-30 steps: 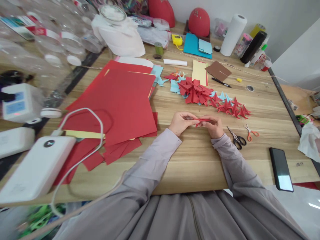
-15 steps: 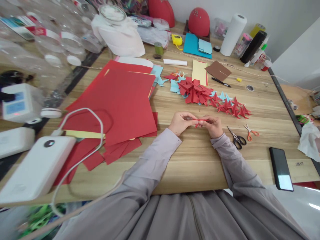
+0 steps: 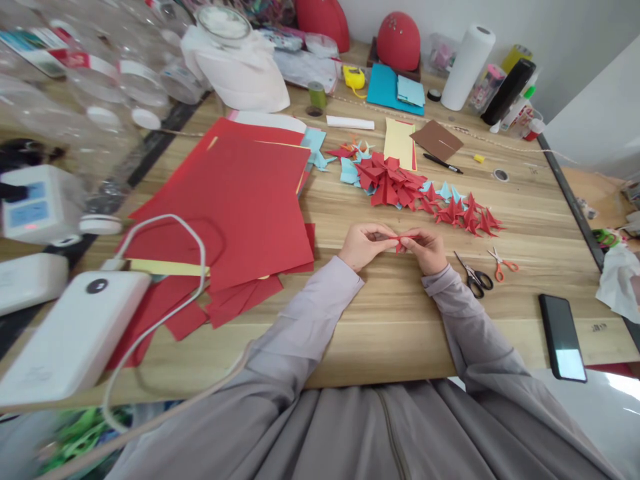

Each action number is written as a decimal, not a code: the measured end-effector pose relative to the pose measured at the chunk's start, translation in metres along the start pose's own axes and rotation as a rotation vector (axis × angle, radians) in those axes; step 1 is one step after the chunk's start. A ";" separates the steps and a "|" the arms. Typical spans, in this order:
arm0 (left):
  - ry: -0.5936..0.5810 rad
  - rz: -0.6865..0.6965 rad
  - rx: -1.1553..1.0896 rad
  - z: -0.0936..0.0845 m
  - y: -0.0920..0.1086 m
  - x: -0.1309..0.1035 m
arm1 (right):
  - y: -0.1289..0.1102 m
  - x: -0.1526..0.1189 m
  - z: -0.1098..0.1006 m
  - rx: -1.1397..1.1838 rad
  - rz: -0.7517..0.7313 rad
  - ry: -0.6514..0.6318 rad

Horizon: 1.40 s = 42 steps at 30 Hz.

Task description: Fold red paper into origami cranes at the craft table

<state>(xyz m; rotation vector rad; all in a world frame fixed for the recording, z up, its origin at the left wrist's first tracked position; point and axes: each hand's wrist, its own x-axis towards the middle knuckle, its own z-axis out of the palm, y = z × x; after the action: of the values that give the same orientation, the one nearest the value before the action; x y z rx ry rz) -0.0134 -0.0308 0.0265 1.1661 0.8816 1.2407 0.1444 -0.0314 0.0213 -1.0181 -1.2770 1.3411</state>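
Observation:
Between my two hands is a small folded piece of red paper [image 3: 399, 244], mostly covered by fingers. My left hand [image 3: 366, 245] pinches its left side with thumb and forefinger. On its right side, my right hand [image 3: 426, 250] pinches it the same way, and the fingertips of both hands nearly meet. Beyond the hands lies a heap of folded red paper pieces [image 3: 393, 180], with light blue folded pieces [image 3: 350, 172] partly under it. A row of pointed red paper shapes [image 3: 463, 213] stretches to the right of the heap.
Large red sheets [image 3: 255, 207] cover the table's left side, beside a white power bank [image 3: 80, 333] with a looping cable. Black scissors [image 3: 475, 277], orange scissors [image 3: 501, 264] and a phone [image 3: 562, 337] lie at right. Plastic bottles [image 3: 125, 87] crowd the far left.
Both hands stay in the same place, still pinching the red paper. The fingers have shifted slightly, and the paper's lower tip points a little differently.

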 end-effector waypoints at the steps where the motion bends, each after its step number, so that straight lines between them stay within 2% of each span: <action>1: -0.003 0.007 -0.007 0.000 0.000 0.000 | 0.000 0.000 0.000 -0.002 0.000 -0.004; 7: -0.001 0.017 0.005 0.000 -0.002 0.001 | 0.000 -0.001 0.001 0.012 -0.019 -0.002; 13: 0.010 -0.068 0.010 0.001 -0.002 0.000 | 0.000 -0.001 0.000 0.018 -0.012 0.015; 17: 0.047 -0.064 0.000 0.000 -0.002 0.000 | 0.001 -0.001 0.000 0.026 0.012 0.029; 23: 0.034 -0.084 -0.076 0.000 -0.006 0.002 | 0.002 0.000 0.000 0.010 -0.029 0.031; 27: 0.016 -0.111 -0.031 0.001 -0.010 0.002 | 0.001 0.000 0.001 -0.004 -0.037 0.016; 31: 0.051 -0.088 0.011 -0.001 -0.011 0.003 | 0.002 0.000 0.000 -0.028 -0.033 0.039; 42: 0.043 -0.143 -0.016 0.001 -0.009 0.002 | 0.004 0.000 0.000 -0.015 -0.102 0.058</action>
<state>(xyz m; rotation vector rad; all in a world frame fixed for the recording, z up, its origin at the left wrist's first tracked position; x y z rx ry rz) -0.0100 -0.0285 0.0179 1.0484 0.9681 1.1577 0.1441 -0.0309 0.0176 -0.9822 -1.2799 1.2180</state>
